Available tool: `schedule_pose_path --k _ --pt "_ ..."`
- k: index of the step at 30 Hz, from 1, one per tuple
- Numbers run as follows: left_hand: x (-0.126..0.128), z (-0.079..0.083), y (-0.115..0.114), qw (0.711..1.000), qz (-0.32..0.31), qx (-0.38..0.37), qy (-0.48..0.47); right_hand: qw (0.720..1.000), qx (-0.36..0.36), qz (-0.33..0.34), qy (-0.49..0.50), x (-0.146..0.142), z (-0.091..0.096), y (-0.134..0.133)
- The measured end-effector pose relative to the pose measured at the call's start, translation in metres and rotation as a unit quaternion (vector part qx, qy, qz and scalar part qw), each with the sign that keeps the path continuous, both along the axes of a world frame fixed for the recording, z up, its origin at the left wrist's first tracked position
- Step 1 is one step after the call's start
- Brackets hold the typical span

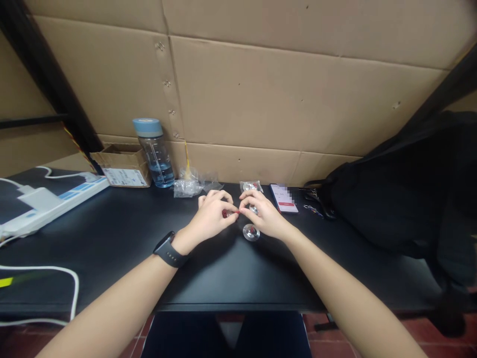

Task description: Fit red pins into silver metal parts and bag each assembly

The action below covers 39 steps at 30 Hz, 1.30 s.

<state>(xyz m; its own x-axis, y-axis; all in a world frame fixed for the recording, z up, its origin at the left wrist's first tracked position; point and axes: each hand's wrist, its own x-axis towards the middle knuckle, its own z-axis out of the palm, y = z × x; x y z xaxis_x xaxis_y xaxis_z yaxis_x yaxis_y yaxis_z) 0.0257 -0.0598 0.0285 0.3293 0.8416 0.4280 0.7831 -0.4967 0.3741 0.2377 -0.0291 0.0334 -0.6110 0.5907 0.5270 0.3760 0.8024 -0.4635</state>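
My left hand (218,211), with a dark watch (170,248) on the wrist, is closed in a pinch on a small red piece (226,214). Facing it, my right hand (263,211) has thumb and fingers pinched together at the red tip between the hands; whether it grips the same piece I cannot make out. A shiny round disc (251,232) with a red middle lies on the black table just below my right hand. Another shiny item (254,209) shows partly behind the right fingers. Beyond the hands is a small clear plastic packet (251,186) with something red in it.
At the back left stand a water bottle (154,154) and an open cardboard box (124,166), with crumpled clear plastic (188,186) beside them. A white power strip (70,201) with cables lies left. A phone (283,198), keys (313,211) and a black bag (402,194) are right.
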Motion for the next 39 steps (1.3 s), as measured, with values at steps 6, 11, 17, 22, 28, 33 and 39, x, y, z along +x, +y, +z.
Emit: schedule_pose_path --k 6,11,17,22,28,33,39 --pt "-0.008 -0.005 0.000 0.980 -0.139 -0.135 0.054 0.999 -0.014 0.004 -0.039 0.012 0.009 0.007" --pt "-0.019 -0.001 0.005 0.961 -0.221 -0.158 0.048 0.999 -0.010 -0.027 -0.039 0.025 0.009 0.018" --pt "-0.037 -0.021 0.040 0.997 0.055 -0.032 0.043 0.995 -0.016 -0.036 -0.092 0.032 0.010 0.020" --pt "-0.042 -0.043 0.068 0.986 0.101 -0.088 0.098 0.985 -0.049 0.003 -0.165 0.034 0.012 0.017" --pt "-0.029 -0.026 0.049 0.994 0.000 -0.059 0.093 0.961 -0.116 0.040 -0.248 0.034 0.008 0.012" --pt "-0.016 0.008 0.008 0.987 -0.132 -0.049 0.078 0.959 -0.101 0.017 -0.264 0.028 0.003 0.008" --pt "-0.007 0.017 -0.017 0.966 -0.212 -0.073 0.127 0.959 -0.052 -0.023 -0.276 0.024 0.002 0.005"
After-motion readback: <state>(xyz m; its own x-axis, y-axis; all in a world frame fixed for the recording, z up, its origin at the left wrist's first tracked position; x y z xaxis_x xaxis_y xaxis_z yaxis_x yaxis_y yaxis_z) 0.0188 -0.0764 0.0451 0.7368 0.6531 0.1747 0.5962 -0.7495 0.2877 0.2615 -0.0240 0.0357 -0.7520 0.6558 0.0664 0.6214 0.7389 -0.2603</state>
